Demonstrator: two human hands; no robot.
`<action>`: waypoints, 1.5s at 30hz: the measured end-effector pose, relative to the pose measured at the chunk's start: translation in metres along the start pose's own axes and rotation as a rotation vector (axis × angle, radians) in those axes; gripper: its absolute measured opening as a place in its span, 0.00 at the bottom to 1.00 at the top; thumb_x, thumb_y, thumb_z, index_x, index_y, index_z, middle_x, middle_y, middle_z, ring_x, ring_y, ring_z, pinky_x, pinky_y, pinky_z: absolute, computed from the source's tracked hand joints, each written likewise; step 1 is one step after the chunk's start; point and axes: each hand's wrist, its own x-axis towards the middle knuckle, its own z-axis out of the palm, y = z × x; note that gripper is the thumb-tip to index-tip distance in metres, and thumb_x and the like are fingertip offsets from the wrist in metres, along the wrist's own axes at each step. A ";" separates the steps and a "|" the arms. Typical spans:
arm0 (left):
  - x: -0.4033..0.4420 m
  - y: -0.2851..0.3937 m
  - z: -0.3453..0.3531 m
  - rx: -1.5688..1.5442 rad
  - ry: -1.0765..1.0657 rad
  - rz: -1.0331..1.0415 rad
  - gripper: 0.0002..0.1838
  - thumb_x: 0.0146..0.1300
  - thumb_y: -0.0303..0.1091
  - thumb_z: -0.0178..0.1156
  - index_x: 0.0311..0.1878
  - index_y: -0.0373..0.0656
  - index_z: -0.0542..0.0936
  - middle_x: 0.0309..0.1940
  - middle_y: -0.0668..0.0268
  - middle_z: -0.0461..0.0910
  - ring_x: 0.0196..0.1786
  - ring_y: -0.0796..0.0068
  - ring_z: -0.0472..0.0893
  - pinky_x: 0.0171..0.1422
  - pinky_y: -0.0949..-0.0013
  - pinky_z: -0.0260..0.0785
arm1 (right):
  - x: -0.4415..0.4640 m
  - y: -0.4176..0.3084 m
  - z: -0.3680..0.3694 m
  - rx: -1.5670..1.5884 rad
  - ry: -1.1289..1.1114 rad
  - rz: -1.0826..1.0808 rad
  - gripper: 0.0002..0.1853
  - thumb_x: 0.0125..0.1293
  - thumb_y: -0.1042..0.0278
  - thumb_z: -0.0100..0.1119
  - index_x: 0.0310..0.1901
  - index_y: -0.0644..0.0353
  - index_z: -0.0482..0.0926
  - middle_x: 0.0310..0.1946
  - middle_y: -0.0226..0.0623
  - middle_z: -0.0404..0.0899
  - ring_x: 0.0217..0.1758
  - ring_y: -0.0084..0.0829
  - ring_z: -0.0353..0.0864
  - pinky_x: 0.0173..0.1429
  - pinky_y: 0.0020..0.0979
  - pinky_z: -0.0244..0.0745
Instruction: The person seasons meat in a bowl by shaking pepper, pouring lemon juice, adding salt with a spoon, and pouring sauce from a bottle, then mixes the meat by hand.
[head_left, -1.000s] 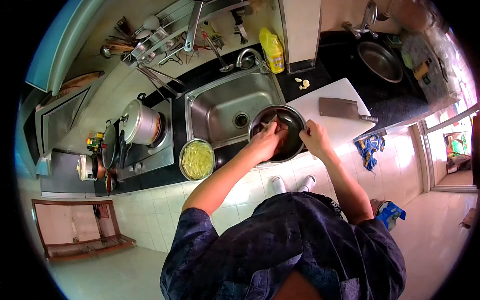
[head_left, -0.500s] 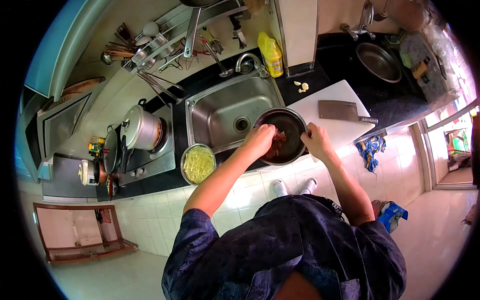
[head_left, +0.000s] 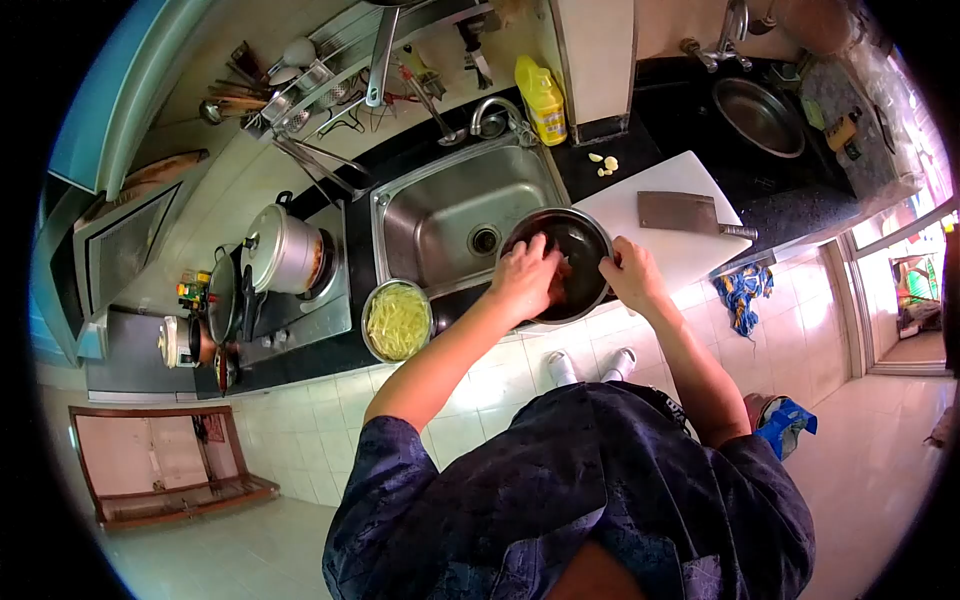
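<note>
A dark metal bowl (head_left: pixel 592 230) stands at the near right corner of the sink, partly over the white cutting board (head_left: pixel 690 180). My right hand (head_left: pixel 634 274) pinches the bowl's right rim between thumb and fingers. Inside the bowl, my left hand (head_left: pixel 529 279) reaches down into reddish meat (head_left: pixel 566 272), fingers bent and somewhat apart; whether it grips any meat is hidden. A cleaver (head_left: pixel 680 212) lies on the board. Left of the bowl is a round metal bowl of pale green shreds (head_left: pixel 397 320).
The steel sink (head_left: pixel 440 215) has a faucet (head_left: pixel 497 108) behind it. A yellow bottle (head_left: pixel 542 100) and garlic cloves (head_left: pixel 610 163) are near the wall. At left, a pot (head_left: pixel 283 250) sits on the stove. A metal basin (head_left: pixel 758 118) stands at right.
My left hand was raised a little at the bowl's left side and has moved down into the meat, its fingers spreading. My right hand has kept hold of the rim.
</note>
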 end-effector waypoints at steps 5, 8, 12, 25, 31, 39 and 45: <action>0.031 -0.032 0.021 -0.014 -0.222 -0.193 0.08 0.61 0.25 0.61 0.42 0.35 0.84 0.58 0.49 0.77 0.62 0.52 0.79 0.60 0.55 0.76 | -0.002 0.002 0.002 -0.062 -0.039 0.014 0.15 0.60 0.63 0.60 0.31 0.70 0.75 0.25 0.60 0.78 0.33 0.63 0.80 0.40 0.51 0.75; 0.020 -0.015 -0.015 -0.219 -0.136 -0.051 0.19 0.64 0.26 0.59 0.59 0.40 0.80 0.64 0.48 0.75 0.62 0.53 0.79 0.64 0.57 0.74 | -0.001 0.005 -0.001 -0.036 0.007 0.028 0.14 0.61 0.63 0.60 0.31 0.70 0.75 0.25 0.60 0.78 0.33 0.63 0.80 0.40 0.51 0.75; -0.007 0.000 -0.015 0.200 -0.132 0.104 0.29 0.63 0.26 0.60 0.69 0.51 0.75 0.64 0.52 0.74 0.66 0.50 0.75 0.67 0.53 0.73 | 0.000 0.002 -0.005 -0.030 0.042 0.005 0.14 0.61 0.63 0.60 0.31 0.70 0.75 0.25 0.60 0.78 0.32 0.62 0.80 0.40 0.50 0.75; -0.003 0.008 -0.018 -0.021 -0.076 0.115 0.26 0.63 0.32 0.64 0.66 0.51 0.76 0.65 0.51 0.69 0.62 0.48 0.79 0.62 0.51 0.76 | 0.000 0.005 -0.006 -0.003 0.037 0.043 0.14 0.60 0.63 0.61 0.33 0.71 0.76 0.28 0.61 0.79 0.35 0.62 0.81 0.41 0.51 0.75; 0.031 -0.036 0.005 -0.148 -0.035 0.057 0.07 0.67 0.29 0.57 0.44 0.38 0.81 0.44 0.51 0.84 0.51 0.46 0.83 0.54 0.49 0.76 | -0.001 0.003 -0.007 -0.022 0.010 0.048 0.14 0.60 0.64 0.61 0.32 0.70 0.76 0.28 0.61 0.78 0.35 0.63 0.81 0.41 0.52 0.75; 0.008 -0.021 0.005 0.294 -0.101 0.050 0.19 0.60 0.22 0.60 0.56 0.31 0.78 0.44 0.48 0.84 0.47 0.49 0.86 0.53 0.54 0.81 | -0.001 -0.012 -0.008 -0.005 0.067 0.009 0.14 0.61 0.64 0.60 0.33 0.69 0.75 0.27 0.61 0.78 0.34 0.62 0.81 0.40 0.50 0.75; 0.040 -0.046 0.000 -0.379 -0.027 -0.079 0.17 0.62 0.25 0.60 0.55 0.35 0.81 0.42 0.53 0.88 0.48 0.56 0.88 0.57 0.60 0.80 | 0.005 0.003 -0.003 0.022 0.034 0.079 0.14 0.61 0.64 0.60 0.34 0.70 0.76 0.28 0.61 0.78 0.36 0.62 0.81 0.41 0.50 0.75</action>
